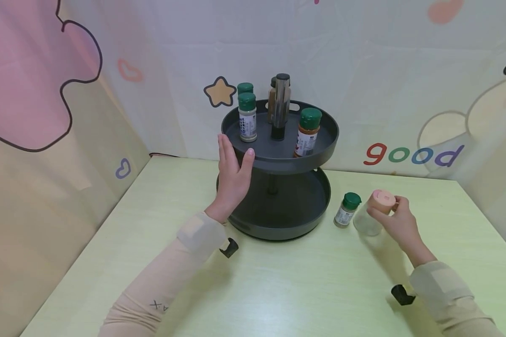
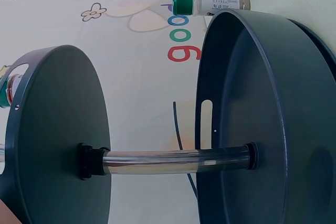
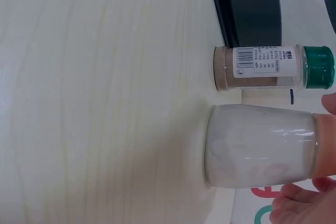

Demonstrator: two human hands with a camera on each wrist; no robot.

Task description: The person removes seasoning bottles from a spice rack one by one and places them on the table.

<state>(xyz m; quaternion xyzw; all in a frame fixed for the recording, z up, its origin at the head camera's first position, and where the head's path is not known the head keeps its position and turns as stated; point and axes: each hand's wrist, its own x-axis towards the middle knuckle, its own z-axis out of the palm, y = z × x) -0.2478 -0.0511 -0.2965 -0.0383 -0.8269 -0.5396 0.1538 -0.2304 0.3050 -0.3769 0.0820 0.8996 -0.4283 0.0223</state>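
My left hand rests with straight fingers against the left front rim of the upper tray of a dark grey two-tier rack. On the right, my right hand pinches the pink lid of a clear jar between thumb and fingers. Pale, whitish contents show through the jar in the right wrist view; its base is at the tabletop. Just left of it stands a small green-capped spice bottle holding brownish powder.
Several spice bottles stand on the upper tray, among them a green-capped one and a red-brown one, around the central post. The lower tray sits on the pale table. Printed cloth hangs behind.
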